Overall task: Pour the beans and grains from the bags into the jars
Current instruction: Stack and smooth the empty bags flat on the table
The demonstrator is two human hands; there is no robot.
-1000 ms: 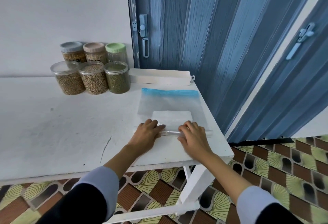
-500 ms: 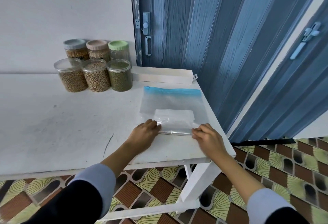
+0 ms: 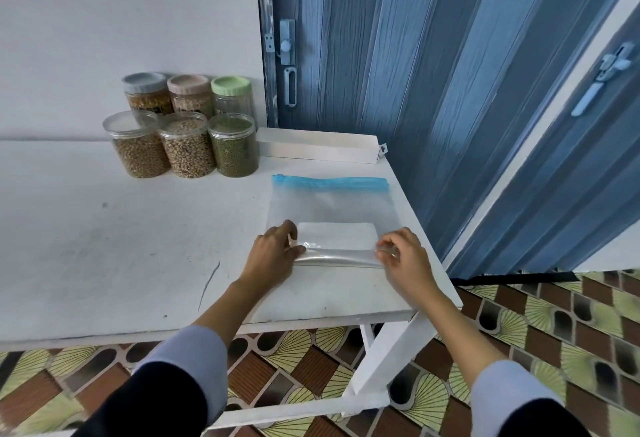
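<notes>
Clearly the bag [image 3: 332,209] is empty: it lies flat on the right end of the table [image 3: 104,246], blue zip edge far, its near edge rolled or folded into a clear strip. The left hand [image 3: 273,258] pinches the strip's left end with curled fingers; the right hand [image 3: 403,256] pinches the right end the same way. Neither end is released.

Six jars stand well apart at the far left against the wall. The three front ones hold tan beans [image 3: 140,145], speckled beans [image 3: 188,145] and green grains [image 3: 233,145], and appear lidless or clear-lidded; I cannot tell which. Behind them stand three with grey [image 3: 145,90], pink [image 3: 189,90] and green [image 3: 231,90] lids. A long white box [image 3: 318,149] lies just beyond the bag.

Risks, as I judge them:
- Slick film may spring open if either pinch loosens, since a roll holds only under even tension from both ends.
- An uneven roll, one hand leading, would skew the bag toward the table's right edge, which is just beside the right hand, and it could slide off onto the tiled floor [image 3: 519,315].
- Trapped air could puff the bag and resist flattening if the zip is sealed; whether it is sealed is not visible.
- If the front jars are uncovered, a sweeping arm could tip one and spill.
</notes>
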